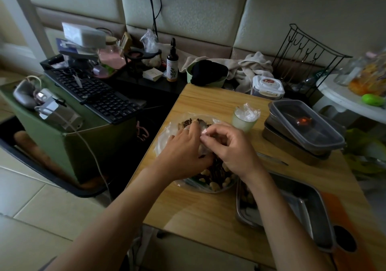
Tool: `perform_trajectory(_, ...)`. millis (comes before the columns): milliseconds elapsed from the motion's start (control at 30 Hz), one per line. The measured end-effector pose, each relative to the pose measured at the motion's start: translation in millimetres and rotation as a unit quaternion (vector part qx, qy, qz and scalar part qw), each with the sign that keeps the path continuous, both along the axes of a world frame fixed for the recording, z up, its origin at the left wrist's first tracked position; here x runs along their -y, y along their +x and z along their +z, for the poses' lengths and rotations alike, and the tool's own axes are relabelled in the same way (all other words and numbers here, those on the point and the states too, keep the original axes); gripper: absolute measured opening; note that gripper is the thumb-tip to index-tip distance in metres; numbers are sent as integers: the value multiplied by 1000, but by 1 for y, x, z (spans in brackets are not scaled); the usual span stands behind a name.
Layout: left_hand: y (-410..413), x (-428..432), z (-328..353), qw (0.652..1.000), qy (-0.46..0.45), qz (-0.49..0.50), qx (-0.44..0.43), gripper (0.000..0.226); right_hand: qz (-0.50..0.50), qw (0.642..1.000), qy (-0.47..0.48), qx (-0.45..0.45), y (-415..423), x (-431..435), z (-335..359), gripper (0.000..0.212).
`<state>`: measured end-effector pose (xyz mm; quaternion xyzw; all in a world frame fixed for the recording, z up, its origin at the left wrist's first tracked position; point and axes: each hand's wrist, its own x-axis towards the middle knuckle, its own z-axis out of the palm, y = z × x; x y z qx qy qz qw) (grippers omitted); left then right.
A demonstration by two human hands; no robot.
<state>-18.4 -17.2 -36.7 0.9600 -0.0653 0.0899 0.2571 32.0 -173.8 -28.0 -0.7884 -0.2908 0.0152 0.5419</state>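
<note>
Far left there's a black keyboard [94,91] sitting on a green box [94,151], and the clutter behind it is mostly too dark to make out. On the wooden surface [204,208], close to its left edge and about midway back, sits a dish [205,188] of food. You only really see its near rim, since both hands cover the middle. The left hand [183,147] lies over the top with its fingers curled into the plastic wrap [167,137], gripping it, with the fingertips lost in the crinkles. The wrap is clear and wrinkled, bunched at the far side and spread flat to the left of the dish. The food [213,178] looks like dark brown strips mixed with pale yellowish lumps, can't say what exactly. The right hand [229,147] pinches a fold of the same wrap between thumb and fingertips, right up against the left hand. Just past it is a pale cup [243,123] stuffed with crumpled plastic. Then comes a metal tray [309,218], partly hidden by the right forearm, with stacked lidded containers [302,128] further back.
</note>
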Motion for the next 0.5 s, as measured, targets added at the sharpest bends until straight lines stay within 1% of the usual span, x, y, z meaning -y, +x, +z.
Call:
perform_trajectory(67, -1, 0, 3, 1000, -19, 13, 8, 52, 17, 999, 23, -28, 0, 0, 0, 16)
perform_trajectory(167, 0, -2, 7, 999, -14, 23, 21, 41, 37, 998, 33, -45, -1, 3, 3, 10)
perform_trajectory(233, 0, -2, 9, 999, -17, 25, 35, 35, 45, 997, 43, -52, -3, 4, 6, 11)
perform_trajectory(333, 0, -1, 10, 998, -31, 27, 51, 28, 35, 997, 42, -58, -5, 6, 10, 18)
perform_trajectory(433, 2, -4, 10, 997, -46, 28, 63, 26, 40, 997, -14, -58, -1, 9, 7, 34)
perform_trajectory(500, 2, -6, 11, 997, -40, 27, 61, 28, 48, 996, -44, -56, 0, 10, 6, 45)
